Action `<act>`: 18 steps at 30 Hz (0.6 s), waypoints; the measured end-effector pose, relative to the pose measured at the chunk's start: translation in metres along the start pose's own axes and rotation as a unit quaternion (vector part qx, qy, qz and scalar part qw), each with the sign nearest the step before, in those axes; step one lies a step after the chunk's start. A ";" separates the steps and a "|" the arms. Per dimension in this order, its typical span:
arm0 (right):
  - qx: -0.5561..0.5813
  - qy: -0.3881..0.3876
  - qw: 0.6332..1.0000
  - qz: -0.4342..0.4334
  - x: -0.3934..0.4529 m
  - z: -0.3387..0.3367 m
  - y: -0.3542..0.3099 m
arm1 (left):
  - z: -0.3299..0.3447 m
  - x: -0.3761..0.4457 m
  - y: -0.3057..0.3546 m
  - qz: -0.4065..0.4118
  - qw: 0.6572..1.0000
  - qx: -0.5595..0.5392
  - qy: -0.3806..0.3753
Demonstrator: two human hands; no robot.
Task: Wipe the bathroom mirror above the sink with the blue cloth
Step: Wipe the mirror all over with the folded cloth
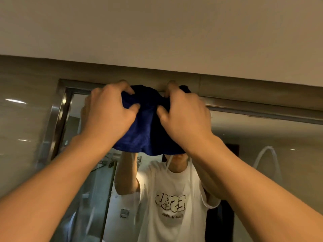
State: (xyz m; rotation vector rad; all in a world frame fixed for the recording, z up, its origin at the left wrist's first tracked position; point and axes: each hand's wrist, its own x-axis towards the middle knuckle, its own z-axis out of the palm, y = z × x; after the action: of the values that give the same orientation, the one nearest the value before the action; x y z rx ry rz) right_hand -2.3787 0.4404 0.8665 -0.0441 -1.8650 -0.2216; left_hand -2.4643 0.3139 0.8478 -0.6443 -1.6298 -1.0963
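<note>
left hand (108, 109) + right hand (185, 112) grip blue cloth (145, 130) | at mirror (262, 154) top

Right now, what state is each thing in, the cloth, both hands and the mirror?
cloth: bunched, held up at the mirror's top edge.
left hand: fingers curled, grips the cloth.
right hand: fingers curled, grips the cloth.
mirror: on the wall, top middle covered by the cloth, reflects the person.
</note>
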 end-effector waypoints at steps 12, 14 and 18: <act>-0.010 -0.049 0.996 0.076 -0.036 -0.077 0.125 | 0.065 -0.041 0.122 0.059 0.995 -0.074 -0.037; -0.018 -0.041 0.994 0.101 -0.046 -0.093 0.156 | 0.082 -0.050 0.153 0.073 0.993 -0.085 -0.042; -0.045 -0.030 0.990 0.133 -0.064 -0.119 0.199 | 0.105 -0.070 0.199 0.104 0.988 -0.101 -0.061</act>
State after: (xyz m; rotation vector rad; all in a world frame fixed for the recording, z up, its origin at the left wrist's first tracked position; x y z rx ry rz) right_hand -2.2188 0.6199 0.8657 -0.3635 -1.8856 -0.1196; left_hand -2.3230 0.5024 0.8444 -1.0090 -1.5247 -1.0934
